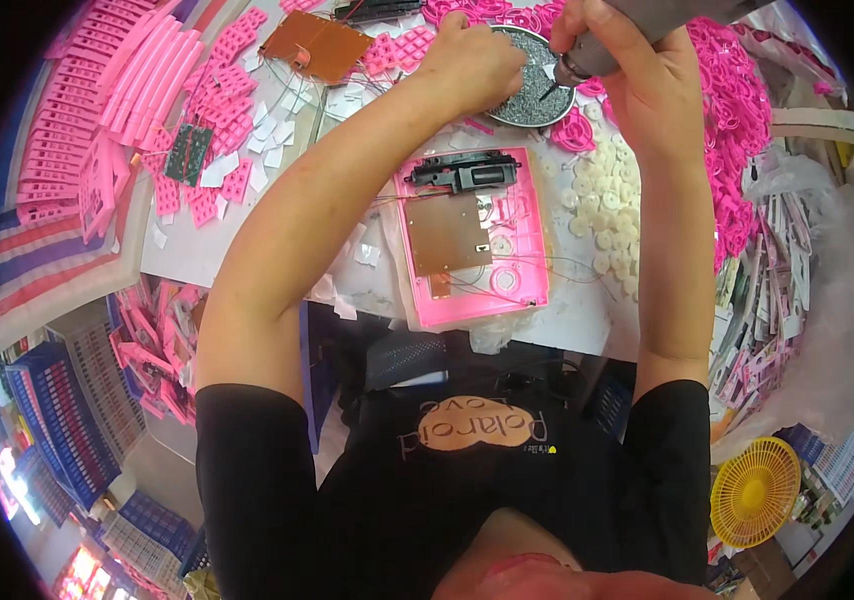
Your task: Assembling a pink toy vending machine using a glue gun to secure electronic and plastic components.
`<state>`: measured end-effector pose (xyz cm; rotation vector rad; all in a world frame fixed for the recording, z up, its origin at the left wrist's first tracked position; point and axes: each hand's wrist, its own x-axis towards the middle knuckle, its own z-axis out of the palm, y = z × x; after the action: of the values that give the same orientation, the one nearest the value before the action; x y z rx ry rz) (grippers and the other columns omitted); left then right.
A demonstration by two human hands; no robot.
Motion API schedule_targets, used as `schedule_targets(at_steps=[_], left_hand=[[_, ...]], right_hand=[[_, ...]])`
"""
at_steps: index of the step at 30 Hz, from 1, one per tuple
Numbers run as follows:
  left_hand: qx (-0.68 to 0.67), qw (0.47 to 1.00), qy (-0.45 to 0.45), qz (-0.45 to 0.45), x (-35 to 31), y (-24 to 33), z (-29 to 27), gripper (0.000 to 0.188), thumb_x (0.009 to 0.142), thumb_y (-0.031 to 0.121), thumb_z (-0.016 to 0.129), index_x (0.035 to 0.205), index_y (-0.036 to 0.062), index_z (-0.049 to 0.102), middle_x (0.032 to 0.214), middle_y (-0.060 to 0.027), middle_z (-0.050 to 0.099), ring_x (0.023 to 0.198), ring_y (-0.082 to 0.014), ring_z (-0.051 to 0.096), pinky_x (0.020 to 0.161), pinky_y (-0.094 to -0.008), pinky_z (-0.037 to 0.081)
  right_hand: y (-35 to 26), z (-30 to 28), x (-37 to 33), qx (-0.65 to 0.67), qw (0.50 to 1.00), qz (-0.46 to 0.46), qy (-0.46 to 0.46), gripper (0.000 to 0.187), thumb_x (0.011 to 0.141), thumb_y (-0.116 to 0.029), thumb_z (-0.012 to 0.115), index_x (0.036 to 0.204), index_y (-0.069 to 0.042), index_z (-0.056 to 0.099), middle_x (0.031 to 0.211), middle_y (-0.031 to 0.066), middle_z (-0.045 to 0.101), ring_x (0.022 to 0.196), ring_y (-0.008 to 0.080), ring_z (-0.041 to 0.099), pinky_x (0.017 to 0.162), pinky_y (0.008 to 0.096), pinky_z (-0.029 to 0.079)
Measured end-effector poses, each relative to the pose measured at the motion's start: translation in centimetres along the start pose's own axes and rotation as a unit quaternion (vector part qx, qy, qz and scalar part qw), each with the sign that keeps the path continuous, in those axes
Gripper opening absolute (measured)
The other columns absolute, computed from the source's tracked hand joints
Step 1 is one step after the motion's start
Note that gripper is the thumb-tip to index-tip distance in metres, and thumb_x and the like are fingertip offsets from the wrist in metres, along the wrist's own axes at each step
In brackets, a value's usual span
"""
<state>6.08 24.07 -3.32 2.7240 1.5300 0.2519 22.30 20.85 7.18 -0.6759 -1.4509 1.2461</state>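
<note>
My right hand (652, 90) grips a grey power screwdriver (672, 16), its tip pointing down over a round dish (535, 124) of small grey screws (525, 108). At the dish's left edge is my left hand (469, 68), fingers curled in and partly hidden; whatever they pinch cannot be made out. Nearer to me lies an open pink plastic casing (535, 225) on clear wrap. Inside it are a brown circuit board (444, 235), a black mechanism (467, 172) and thin loose wires. Neither hand touches the casing.
Cream round plastic parts (607, 205) lie right of the casing, beside a heap of pink parts (727, 130). Pink button pieces (222, 110), a green board (188, 154) and brown boards (315, 46) sit left. A yellow basket (755, 492) stands lower right.
</note>
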Motion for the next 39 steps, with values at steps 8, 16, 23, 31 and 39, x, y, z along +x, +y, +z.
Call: schedule_targets(at_steps=[8, 16, 23, 31, 39], left_hand=[[-0.073, 0.978, 0.190, 0.046, -6.4, 2.8, -6.0, 0.015, 0.091, 0.025, 0.061, 0.088, 0.0158, 0.073, 0.088, -0.0015, 0.072, 0.089, -0.0238, 0.067, 0.093, -0.0528, 0.038], [-0.373, 0.920, 0.115, -0.043, -15.0, 8.2, -7.3, 0.008, 0.082, 0.016, 0.077, 0.089, 0.0140, 0.074, 0.073, 0.0016, 0.066, 0.074, -0.0174, 0.061, 0.082, -0.0405, 0.034], [-0.387, 0.909, 0.130, -0.081, -15.5, 8.0, -7.0, 0.008, 0.078, 0.015, 0.079, 0.083, 0.0149, 0.072, 0.068, 0.0036, 0.064, 0.071, -0.0162, 0.061, 0.084, -0.0409, 0.034], [-0.253, 0.950, 0.182, -0.021, -13.7, 6.6, -8.1, 0.009, 0.076, 0.016, 0.079, 0.077, 0.0157, 0.070, 0.072, 0.0035, 0.066, 0.073, -0.0170, 0.062, 0.093, -0.0439, 0.034], [-0.216, 0.959, 0.181, -0.020, -13.6, 6.7, -8.4, 0.014, 0.077, 0.017, 0.081, 0.082, 0.0145, 0.068, 0.075, 0.0007, 0.062, 0.079, -0.0195, 0.061, 0.098, -0.0449, 0.032]], right_hand=[[-3.2, -1.0, -4.4, 0.003, 0.996, -0.044, -0.078, 0.044, 0.099, -0.015, 0.057, 0.140, -0.005, 0.046, 0.093, 0.0086, 0.066, 0.082, 0.0241, 0.064, 0.075, 0.0390, 0.051], [-3.3, 3.1, -8.3, 0.143, 0.983, -0.086, -0.078, 0.042, 0.095, -0.017, 0.065, 0.132, -0.011, 0.046, 0.062, -0.0012, 0.046, 0.055, 0.0122, 0.043, 0.050, 0.0289, 0.036], [-2.8, 3.5, -8.3, 0.112, 0.984, -0.091, -0.107, 0.038, 0.097, -0.017, 0.067, 0.128, -0.011, 0.047, 0.062, -0.0009, 0.045, 0.053, 0.0111, 0.043, 0.049, 0.0279, 0.036], [-4.1, 4.0, -6.9, 0.189, 0.976, -0.066, -0.088, 0.037, 0.100, -0.019, 0.061, 0.134, -0.015, 0.048, 0.064, -0.0006, 0.044, 0.056, 0.0127, 0.042, 0.051, 0.0293, 0.036], [-3.6, 4.1, -6.5, 0.194, 0.968, -0.090, -0.133, 0.037, 0.100, -0.015, 0.057, 0.135, -0.014, 0.047, 0.065, 0.0003, 0.043, 0.056, 0.0135, 0.042, 0.050, 0.0296, 0.036]])
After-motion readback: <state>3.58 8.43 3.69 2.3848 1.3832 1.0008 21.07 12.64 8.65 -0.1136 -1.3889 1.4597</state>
